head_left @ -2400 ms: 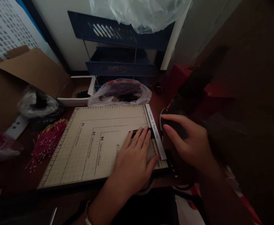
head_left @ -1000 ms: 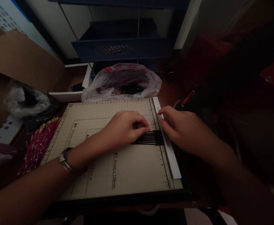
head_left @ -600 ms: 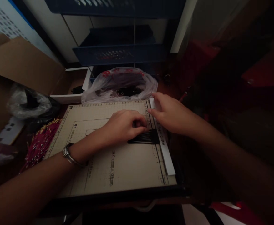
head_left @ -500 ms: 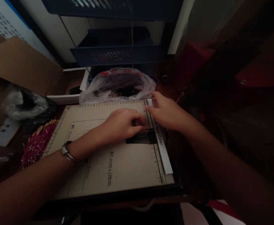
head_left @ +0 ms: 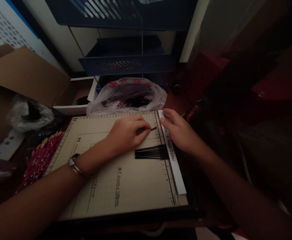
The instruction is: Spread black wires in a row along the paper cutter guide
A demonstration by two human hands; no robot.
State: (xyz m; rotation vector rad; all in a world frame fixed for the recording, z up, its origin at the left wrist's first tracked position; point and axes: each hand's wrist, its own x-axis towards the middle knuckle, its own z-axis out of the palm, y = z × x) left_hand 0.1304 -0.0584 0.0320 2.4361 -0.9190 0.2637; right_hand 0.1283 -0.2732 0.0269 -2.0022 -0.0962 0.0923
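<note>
A paper cutter (head_left: 141, 190) with a cream gridded board lies before me, with a white printed strip (head_left: 173, 166) along its right side. Several thin black cords (head_left: 149, 152) lie side by side on the board, their right ends reaching the strip. My left hand (head_left: 128, 131) is above the board, thumb and forefinger pinching a short, thin dark cord (head_left: 154, 128) whose tip points right. At the strip's upper end rests my right hand (head_left: 179, 128), thumb on the strip and fingers extended along its far edge; the undersides of those fingers are hidden.
A clear plastic bag (head_left: 101, 105) with dark items stands behind the board. To the left are a bundle of maroon cords with gold tips (head_left: 39, 160), a black bag (head_left: 43, 123) and an open cardboard box (head_left: 28, 71). A blue rack (head_left: 128, 65) rises behind.
My left hand's fingers have come together in a pinch, and a dark cord tip now shows from them. The right hand has slid slightly along the strip. The view has tilted a little.
</note>
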